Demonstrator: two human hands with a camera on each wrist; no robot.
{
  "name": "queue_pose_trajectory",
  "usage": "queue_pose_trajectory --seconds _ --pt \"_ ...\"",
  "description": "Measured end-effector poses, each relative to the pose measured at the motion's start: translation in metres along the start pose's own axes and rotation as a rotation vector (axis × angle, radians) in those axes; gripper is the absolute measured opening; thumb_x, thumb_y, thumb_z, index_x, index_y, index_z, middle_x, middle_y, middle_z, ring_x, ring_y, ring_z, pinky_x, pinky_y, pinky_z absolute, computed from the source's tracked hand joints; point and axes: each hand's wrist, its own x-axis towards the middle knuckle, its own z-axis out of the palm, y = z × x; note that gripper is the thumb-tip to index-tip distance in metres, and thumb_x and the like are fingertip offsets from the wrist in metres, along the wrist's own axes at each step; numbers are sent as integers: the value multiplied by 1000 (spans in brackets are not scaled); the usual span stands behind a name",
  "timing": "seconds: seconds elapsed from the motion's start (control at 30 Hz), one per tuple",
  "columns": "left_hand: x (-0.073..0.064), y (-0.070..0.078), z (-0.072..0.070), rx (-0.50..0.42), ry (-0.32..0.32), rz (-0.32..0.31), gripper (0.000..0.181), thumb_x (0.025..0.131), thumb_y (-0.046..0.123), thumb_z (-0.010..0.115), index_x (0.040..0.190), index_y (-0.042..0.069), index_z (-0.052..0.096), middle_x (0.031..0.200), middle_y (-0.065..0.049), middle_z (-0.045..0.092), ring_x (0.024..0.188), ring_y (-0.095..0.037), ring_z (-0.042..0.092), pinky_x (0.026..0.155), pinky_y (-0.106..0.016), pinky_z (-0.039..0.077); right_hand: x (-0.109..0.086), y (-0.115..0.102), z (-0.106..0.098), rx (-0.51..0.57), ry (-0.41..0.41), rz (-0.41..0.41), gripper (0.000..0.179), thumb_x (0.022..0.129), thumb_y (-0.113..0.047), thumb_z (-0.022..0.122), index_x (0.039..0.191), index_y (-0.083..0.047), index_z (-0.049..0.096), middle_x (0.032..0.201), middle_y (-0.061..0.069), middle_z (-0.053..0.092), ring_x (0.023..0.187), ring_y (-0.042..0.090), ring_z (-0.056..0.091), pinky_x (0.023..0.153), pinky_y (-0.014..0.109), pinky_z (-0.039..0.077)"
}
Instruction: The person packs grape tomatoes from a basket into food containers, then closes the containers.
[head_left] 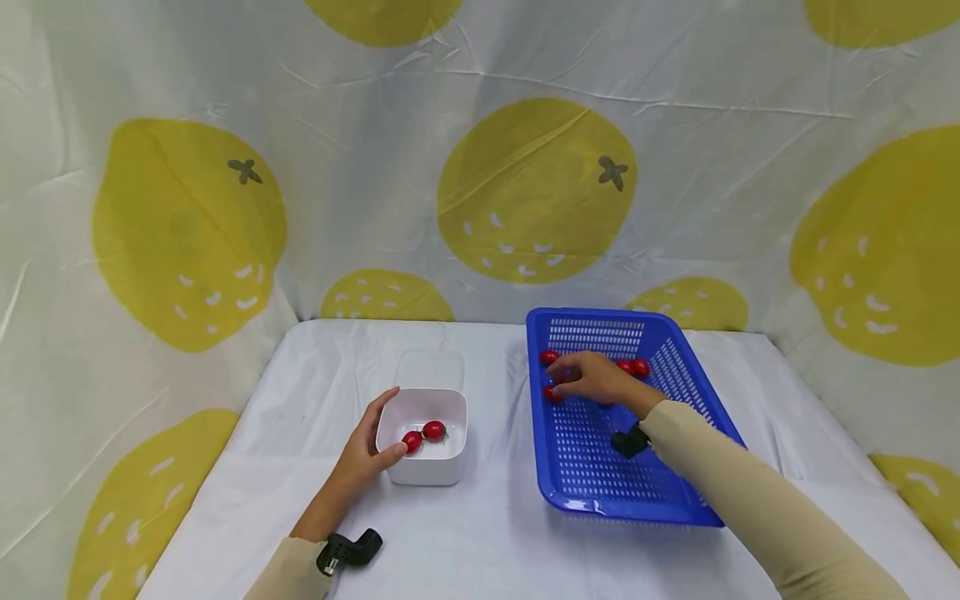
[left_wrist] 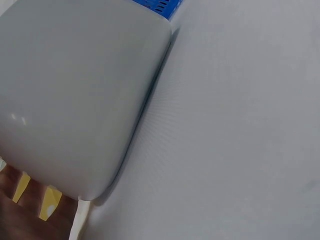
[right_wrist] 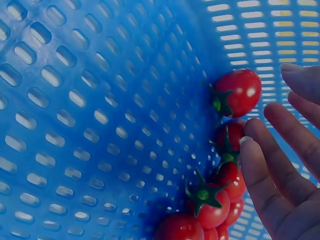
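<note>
My left hand point(head_left: 363, 450) holds a small white square container point(head_left: 425, 473) at its left side, thumb at the rim. Two cherry tomatoes point(head_left: 433, 431) with green stems lie inside. In the left wrist view, the container's smooth wall point(left_wrist: 75, 90) hides most of the fingers. My right hand point(head_left: 596, 377) reaches into a blue perforated basket point(head_left: 600, 475), fingers spread and bent a little. The right wrist view shows several red cherry tomatoes point(right_wrist: 240, 92) along the basket's wall, fingertips right beside them and nothing held.
A translucent lid-like piece point(head_left: 429, 365) lies behind the container on the white tablecloth point(head_left: 480, 533). A curtain point(head_left: 367, 192) with yellow lemon prints hangs at the back and sides. The basket stands right of the container, with a strip of cloth between.
</note>
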Motion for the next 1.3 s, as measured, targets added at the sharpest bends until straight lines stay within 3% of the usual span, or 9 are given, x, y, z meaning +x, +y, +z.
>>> queue_pose_trajectory --seconds 0.13,0.37,0.7,1.0,1.3 --pt "0 1 0 -9 -2 6 77 86 6 62 152 21 26 155 -10 25 141 -34 22 106 -58 27 -1 -1 2 -1 -16 -22 33 87 -16 71 118 -5 67 112 12 68 102 27 64 90 45 52" --pt "0 0 0 -4 -3 13 78 85 5 63 152 14 25 156 -9 23 144 -31 15 110 -58 19 -4 -2 6 -30 -42 -61 29 87 -15 72 115 -6 70 108 8 70 97 24 66 88 43 53" --pt "0 1 0 -15 2 14 77 85 6 63 151 18 27 156 -10 25 144 -30 17 110 -58 19 -7 2 14 -50 -57 -73 25 86 -12 73 111 -9 72 104 4 71 93 19 67 85 39 54" --pt "-2 0 0 -33 4 6 77 85 6 63 152 15 26 154 -12 27 142 -34 22 108 -58 24 -9 -4 22 -64 -69 28 26 84 -12 75 110 -13 72 103 2 70 93 20 65 85 39 55" --pt "0 1 1 -4 6 -3 75 86 9 63 151 20 27 156 -8 26 142 -34 21 107 -59 25 -9 -2 20 -98 -73 31 27 83 -12 75 110 -15 72 104 1 71 97 20 65 87 41 54"
